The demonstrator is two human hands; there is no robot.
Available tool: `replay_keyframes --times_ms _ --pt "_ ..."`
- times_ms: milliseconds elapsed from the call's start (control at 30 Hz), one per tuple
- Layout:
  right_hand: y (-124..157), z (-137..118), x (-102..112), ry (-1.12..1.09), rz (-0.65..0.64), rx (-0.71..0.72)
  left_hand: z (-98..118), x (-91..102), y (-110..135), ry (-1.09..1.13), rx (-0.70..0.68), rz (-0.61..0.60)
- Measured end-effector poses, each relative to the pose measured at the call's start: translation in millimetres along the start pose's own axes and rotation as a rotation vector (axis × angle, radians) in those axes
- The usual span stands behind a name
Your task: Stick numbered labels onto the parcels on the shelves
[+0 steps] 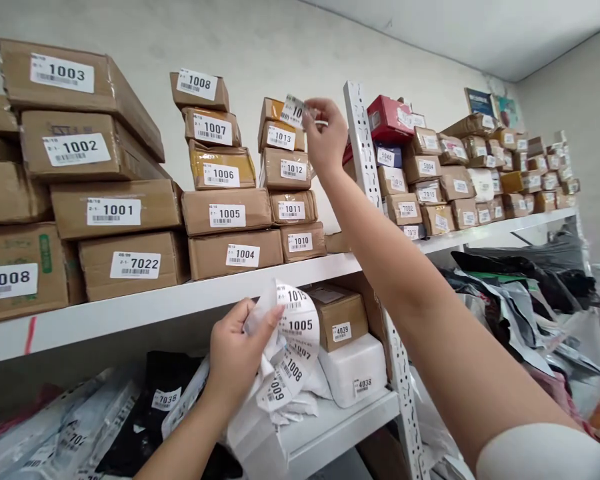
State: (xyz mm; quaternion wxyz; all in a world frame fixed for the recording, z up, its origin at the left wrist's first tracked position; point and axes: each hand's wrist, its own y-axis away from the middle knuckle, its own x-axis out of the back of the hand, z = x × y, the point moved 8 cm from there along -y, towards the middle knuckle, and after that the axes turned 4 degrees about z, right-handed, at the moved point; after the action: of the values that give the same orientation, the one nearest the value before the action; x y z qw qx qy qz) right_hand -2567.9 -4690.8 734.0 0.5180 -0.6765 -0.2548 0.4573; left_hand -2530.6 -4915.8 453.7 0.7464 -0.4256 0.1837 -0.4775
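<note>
My right hand (325, 137) is raised to the top of a stack of brown boxes, pinching a small white number label (294, 110) against the topmost box (271, 110). Below it sit boxes labelled 1013 (281, 138), 1012, 1011 and 1010. My left hand (237, 353) is lower, in front of the shelf edge, closed on a curled strip of white number stickers (295, 347) showing 1005, 1007, 1008.
A white shelf board (180, 300) carries stacks of labelled brown boxes, 1001–1008 on the left. A perforated white upright (363, 147) divides the shelf; more small parcels are piled right of it. Bagged parcels and white boxes fill the lower shelf; plastic bags are heaped at right.
</note>
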Motion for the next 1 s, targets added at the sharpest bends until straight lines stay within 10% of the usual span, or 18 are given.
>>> replay_keyframes --times_ms 267,667,1000 --pt "-62 31 -62 0.21 0.052 0.033 -21 49.2 4 -0.094 -0.021 0.058" --pt "-59 21 -54 0.152 -0.007 0.083 -32 61.4 -9 -0.126 -0.018 0.052" --pt "-64 56 -80 0.134 0.004 -0.355 -30 74.7 -7 -0.068 0.083 0.128"
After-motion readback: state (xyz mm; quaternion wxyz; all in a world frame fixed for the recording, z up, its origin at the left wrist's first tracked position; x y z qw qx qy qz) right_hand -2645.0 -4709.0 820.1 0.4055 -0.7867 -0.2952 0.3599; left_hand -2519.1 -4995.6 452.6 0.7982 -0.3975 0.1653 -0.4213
